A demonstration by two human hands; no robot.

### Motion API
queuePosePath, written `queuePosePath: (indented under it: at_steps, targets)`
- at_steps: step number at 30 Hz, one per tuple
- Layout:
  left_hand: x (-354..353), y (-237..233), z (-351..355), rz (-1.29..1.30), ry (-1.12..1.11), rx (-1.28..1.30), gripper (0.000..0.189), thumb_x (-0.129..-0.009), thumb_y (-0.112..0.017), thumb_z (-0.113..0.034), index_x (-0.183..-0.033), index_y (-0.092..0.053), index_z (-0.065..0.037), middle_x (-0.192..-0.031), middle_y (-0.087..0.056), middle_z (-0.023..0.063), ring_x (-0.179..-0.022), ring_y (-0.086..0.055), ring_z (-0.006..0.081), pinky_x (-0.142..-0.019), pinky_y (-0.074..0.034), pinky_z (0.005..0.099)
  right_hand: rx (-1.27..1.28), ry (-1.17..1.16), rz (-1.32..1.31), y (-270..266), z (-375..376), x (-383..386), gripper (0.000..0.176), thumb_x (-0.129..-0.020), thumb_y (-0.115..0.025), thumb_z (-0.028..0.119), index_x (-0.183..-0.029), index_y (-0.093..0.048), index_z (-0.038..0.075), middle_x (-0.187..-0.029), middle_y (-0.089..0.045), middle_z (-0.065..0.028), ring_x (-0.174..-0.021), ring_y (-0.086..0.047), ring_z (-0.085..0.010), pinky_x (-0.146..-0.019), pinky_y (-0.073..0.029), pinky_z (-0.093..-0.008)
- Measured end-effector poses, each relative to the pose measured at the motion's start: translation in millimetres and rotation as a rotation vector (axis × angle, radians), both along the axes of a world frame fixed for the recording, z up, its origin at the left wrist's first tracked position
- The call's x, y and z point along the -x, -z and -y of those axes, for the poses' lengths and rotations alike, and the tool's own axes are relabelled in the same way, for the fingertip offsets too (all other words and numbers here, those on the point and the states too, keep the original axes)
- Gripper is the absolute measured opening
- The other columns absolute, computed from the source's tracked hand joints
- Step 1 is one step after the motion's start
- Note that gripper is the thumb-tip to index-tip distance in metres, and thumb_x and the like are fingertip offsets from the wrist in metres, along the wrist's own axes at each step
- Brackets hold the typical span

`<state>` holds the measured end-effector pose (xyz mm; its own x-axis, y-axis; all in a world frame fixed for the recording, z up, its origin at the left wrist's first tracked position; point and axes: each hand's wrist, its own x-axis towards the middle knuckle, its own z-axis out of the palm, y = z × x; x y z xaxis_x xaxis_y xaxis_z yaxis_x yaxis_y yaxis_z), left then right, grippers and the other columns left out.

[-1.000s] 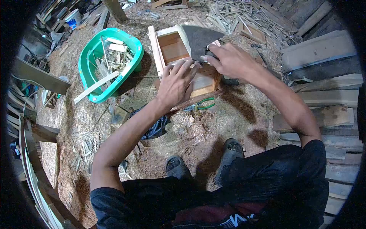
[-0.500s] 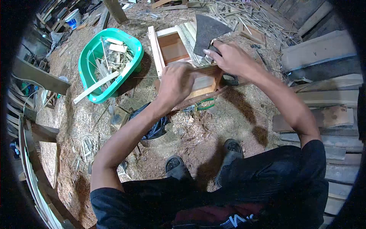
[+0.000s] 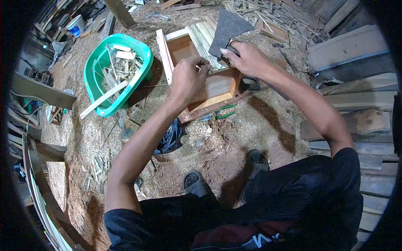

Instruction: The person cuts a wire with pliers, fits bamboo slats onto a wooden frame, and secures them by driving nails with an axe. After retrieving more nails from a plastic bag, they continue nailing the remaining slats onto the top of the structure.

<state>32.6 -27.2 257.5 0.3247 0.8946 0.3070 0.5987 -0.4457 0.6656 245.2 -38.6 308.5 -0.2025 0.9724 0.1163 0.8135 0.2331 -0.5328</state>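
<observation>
A wooden box frame (image 3: 162, 54) with an open compartment and pale slats (image 3: 204, 38) across its top stands in front of me. My right hand (image 3: 247, 58) is wrapped round the handle of a hatchet (image 3: 230, 31), its dark wide blade raised over the slats. Over the near part of the box is my left hand (image 3: 189, 77), its fingers bent together in a pinch; what they hold, if anything, is too small to make out. Green-handled pliers (image 3: 224, 113) lie at the near edge of the box.
A green tub (image 3: 90, 79) of wood scraps stands on the left, a long strip across its rim. Boards (image 3: 347, 100) are stacked on the right. A black plastic bag (image 3: 171, 138) lies on the sawdust-covered ground, and a white bucket (image 3: 76, 26) stands far left.
My left hand has shifted slightly, uncovering more of the near compartment. The hatchet in my right hand is a little higher and its blade more upright.
</observation>
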Motion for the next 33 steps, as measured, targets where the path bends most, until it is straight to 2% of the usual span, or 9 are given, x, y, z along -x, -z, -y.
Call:
queuePosePath:
  at_steps: [2,5,11,14,17,20,24,28,33]
  targets:
    - [-0.3,1.8,-0.5,-0.003,0.006,-0.042,0.023,-0.087,-0.071,-0.021,-0.096,-0.073,0.0,-0.082,-0.072,0.0161,-0.072,-0.07,0.024,-0.07,-0.054,0.0361,-0.094,-0.03,0.021,7.0,-2.5,-2.5,0.048,-0.1,-0.053,0.041,-0.089,-0.063,-0.005,-0.07,-0.063,-0.0229,-0.067,-0.064,-0.0354,-0.066,-0.048,-0.0474]
    - [-0.6,0.5,0.5,-0.054,-0.001,-0.104,0.021,-0.085,-0.071,-0.019,-0.094,-0.074,0.0,-0.082,-0.073,0.0158,-0.071,-0.07,0.0243,-0.07,-0.054,0.0361,-0.097,-0.026,0.055,8.8,-3.3,-3.5,0.048,-0.1,-0.054,0.041,-0.089,-0.064,-0.005,-0.071,-0.064,-0.0233,-0.068,-0.064,-0.0355,-0.066,-0.048,-0.0474]
    - [0.7,-4.0,4.0,-0.011,0.005,-0.045,0.02,-0.084,-0.072,-0.018,-0.095,-0.075,-0.002,-0.082,-0.073,0.0153,-0.073,-0.07,0.0253,-0.07,-0.054,0.0359,-0.026,-0.099,0.033,-11.2,2.0,-1.1,0.046,-0.1,-0.054,0.04,-0.097,-0.065,-0.004,-0.075,-0.064,-0.026,-0.072,-0.065,-0.0409,-0.069,-0.049,-0.0477]
    - [1.8,-0.5,2.9,-0.018,0.011,-0.069,0.021,-0.084,-0.072,-0.018,-0.096,-0.075,-0.002,-0.083,-0.073,0.0153,-0.073,-0.071,0.0257,-0.071,-0.054,0.036,-0.13,-0.134,0.081,-16.7,5.2,2.4,0.046,-0.1,-0.054,0.04,-0.1,-0.063,-0.005,-0.078,-0.065,-0.0278,-0.076,-0.065,-0.0442,-0.071,-0.05,-0.0499]
    - [1.6,-2.0,4.6,-0.001,0.004,-0.076,0.021,-0.084,-0.072,-0.019,-0.096,-0.075,-0.002,-0.084,-0.073,0.0154,-0.074,-0.071,0.0261,-0.071,-0.055,0.0363,-0.113,-0.088,0.289,-23.8,13.9,10.1,0.045,-0.099,-0.052,0.04,-0.103,-0.063,-0.003,-0.081,-0.066,-0.0287,-0.085,-0.067,-0.0438,-0.075,-0.052,-0.052]
    - [0.9,0.6,2.8,-0.003,-0.018,-0.048,0.021,-0.084,-0.072,-0.019,-0.095,-0.075,-0.002,-0.085,-0.074,0.0161,-0.076,-0.072,0.0269,-0.072,-0.055,0.0366,-0.083,-0.118,0.307,-27.7,15.3,10.2,0.044,-0.099,-0.051,0.041,-0.102,-0.062,-0.001,-0.083,-0.066,-0.0292,-0.087,-0.066,-0.0446,-0.077,-0.052,-0.0527]
    - [1.7,-2.9,3.9,-0.009,-0.031,-0.001,0.021,-0.084,-0.071,-0.019,-0.095,-0.076,-0.002,-0.086,-0.074,0.0164,-0.078,-0.072,0.0273,-0.073,-0.055,0.0358,-0.097,-0.105,0.255,-34.3,19.5,10.9,0.043,-0.1,-0.05,0.04,-0.098,-0.061,-0.001,-0.083,-0.065,-0.0286,-0.086,-0.066,-0.0459,-0.079,-0.052,-0.0525]
    - [2.1,-5.5,4.7,-0.017,-0.028,0.013,0.022,-0.083,-0.071,-0.019,-0.096,-0.076,-0.002,-0.088,-0.074,0.0167,-0.079,-0.073,0.0274,-0.074,-0.056,0.0351,-0.114,-0.118,0.319,-23.7,18.6,8.9,0.042,-0.1,-0.051,0.04,-0.099,-0.061,0.0,-0.079,-0.065,-0.0268,-0.083,-0.066,-0.0452,-0.075,-0.052,-0.0522]
    - [3.0,-1.5,4.4,-0.034,-0.036,-0.001,0.022,-0.083,-0.072,-0.019,-0.096,-0.076,-0.002,-0.088,-0.074,0.017,-0.081,-0.073,0.0274,-0.075,-0.056,0.0354,-0.165,-0.142,0.243,-36.3,17.4,9.0,0.041,-0.1,-0.052,0.039,-0.098,-0.062,-0.001,-0.081,-0.066,-0.0264,-0.079,-0.066,-0.0457,-0.074,-0.052,-0.0526]
